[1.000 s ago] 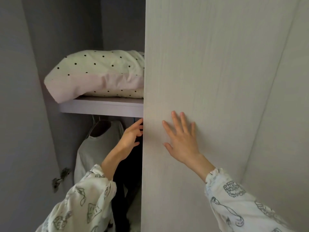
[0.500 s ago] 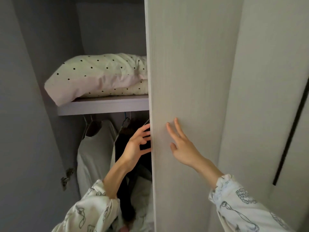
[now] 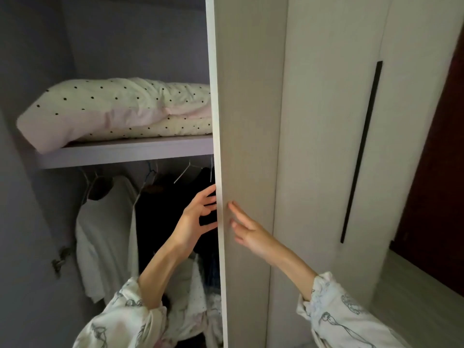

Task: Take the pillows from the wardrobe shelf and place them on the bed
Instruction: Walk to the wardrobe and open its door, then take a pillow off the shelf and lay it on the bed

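Two stacked pillows (image 3: 113, 109), cream with black dots and a pink band, lie on the wardrobe shelf (image 3: 125, 153) at upper left; their right ends are hidden by the door. My left hand (image 3: 197, 217) is inside the opening below the shelf, fingers spread, touching the inner edge of the wardrobe door (image 3: 247, 121). My right hand (image 3: 247, 232) lies with fingers apart against the door's outer face near that edge. Neither hand holds anything. Both hands are well below the pillows.
Clothes on hangers hang under the shelf: a white garment (image 3: 105, 234) and dark ones (image 3: 170, 209). A second door with a long black handle (image 3: 361, 151) stands to the right. A hinge (image 3: 60, 259) sits on the left wall. A dark red panel (image 3: 437, 197) is far right.
The door has swung further to the right, showing more of the pillows and hanging clothes. My right hand has slid toward the door's edge; my left hand stays at the inner edge.
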Demonstrator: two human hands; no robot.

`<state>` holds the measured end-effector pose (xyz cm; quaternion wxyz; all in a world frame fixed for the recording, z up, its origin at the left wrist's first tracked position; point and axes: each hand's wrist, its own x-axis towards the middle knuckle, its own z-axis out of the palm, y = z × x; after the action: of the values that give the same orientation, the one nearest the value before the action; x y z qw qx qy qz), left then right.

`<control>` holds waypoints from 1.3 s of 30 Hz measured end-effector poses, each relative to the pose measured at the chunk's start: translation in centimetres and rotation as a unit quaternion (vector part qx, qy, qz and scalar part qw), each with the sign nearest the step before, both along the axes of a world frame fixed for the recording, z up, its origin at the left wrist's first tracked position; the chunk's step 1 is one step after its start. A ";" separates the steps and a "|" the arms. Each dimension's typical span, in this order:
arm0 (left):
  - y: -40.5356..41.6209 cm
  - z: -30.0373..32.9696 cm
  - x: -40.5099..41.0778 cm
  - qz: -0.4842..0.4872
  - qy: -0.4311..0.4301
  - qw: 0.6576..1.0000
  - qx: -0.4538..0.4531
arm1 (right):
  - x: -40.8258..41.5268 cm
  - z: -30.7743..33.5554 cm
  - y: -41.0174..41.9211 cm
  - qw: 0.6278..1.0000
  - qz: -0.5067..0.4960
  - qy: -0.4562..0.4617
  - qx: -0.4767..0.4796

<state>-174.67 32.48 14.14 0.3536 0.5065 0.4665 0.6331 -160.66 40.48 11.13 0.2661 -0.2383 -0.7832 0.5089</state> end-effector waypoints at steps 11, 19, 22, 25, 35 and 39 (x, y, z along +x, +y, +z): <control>1.0 0.0 12.5 -0.033 0.011 0.999 -0.012 | 12.8 0.7 -0.8 0.998 -0.037 0.004 -0.051; 2.8 0.6 19.9 -0.085 0.037 0.995 -0.027 | 20.0 1.8 -0.8 0.996 -0.070 0.025 -0.053; 3.5 0.7 21.6 -0.124 0.067 0.989 -0.046 | 22.4 2.3 -0.7 0.993 -0.081 0.049 -0.069; 3.9 0.9 22.5 -0.133 0.093 0.986 -0.046 | 24.3 2.1 -0.2 0.991 -0.105 0.051 -0.072; 3.6 -0.6 20.0 -0.051 0.134 0.989 -0.024 | 23.2 1.7 -0.1 0.982 -0.178 0.038 -0.045; 3.8 -0.3 16.1 -0.011 0.168 0.986 -0.023 | 19.6 2.2 0.8 0.984 -0.176 0.033 -0.022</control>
<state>-158.62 36.24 13.87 0.2888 0.6024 0.5278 0.5246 -141.11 41.29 13.33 0.3718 -0.3612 -0.7087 0.4787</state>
